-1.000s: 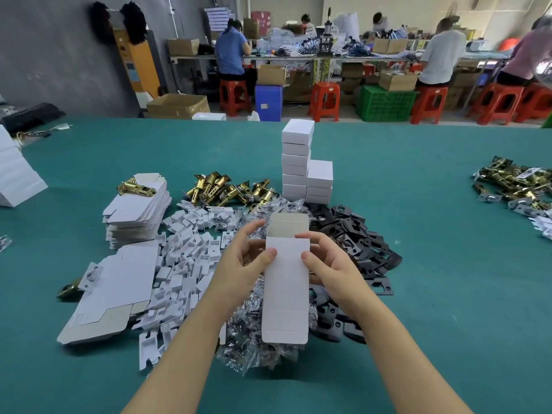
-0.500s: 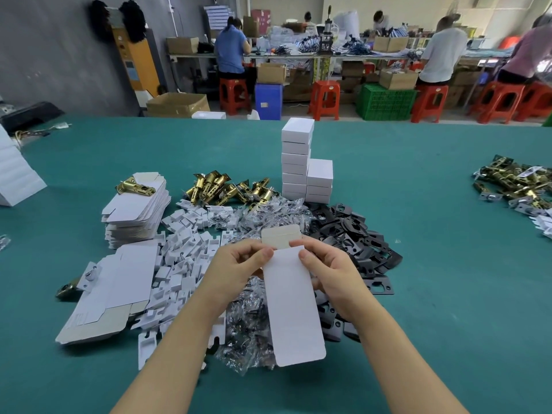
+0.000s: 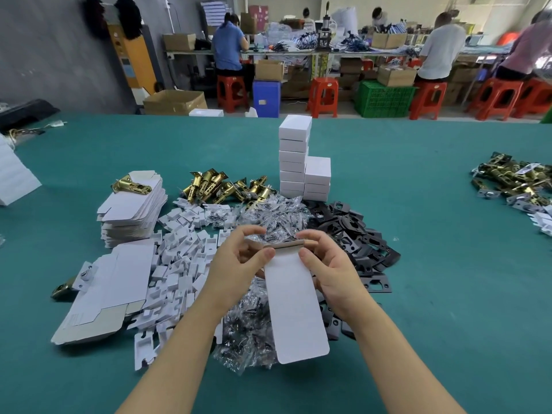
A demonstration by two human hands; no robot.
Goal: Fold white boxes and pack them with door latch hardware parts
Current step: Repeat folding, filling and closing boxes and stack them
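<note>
A flat white box blank (image 3: 294,306) hangs over the table between my hands, its long flap pointing toward me. My left hand (image 3: 239,264) pinches its upper left edge, thumb on top. My right hand (image 3: 331,267) pinches the upper right edge; the top flap is bent back, showing its brown inner side. Under my hands lie clear bags of screws (image 3: 251,333). Black strike plates (image 3: 358,237) lie to the right, white card inserts (image 3: 179,264) to the left, brass latches (image 3: 221,186) behind them. Stacks of flat blanks (image 3: 131,210) lie at the left.
Two stacks of closed white boxes (image 3: 294,156) stand at the middle of the green table (image 3: 418,294). More brass latches (image 3: 513,180) lie at the far right edge. Another white stack (image 3: 15,174) sits far left. People sit at benches on red stools beyond the table.
The blank's top flap has been folded back from upright to nearly edge-on. The blank's lower end has swung a little to the right and both hands have dropped slightly.
</note>
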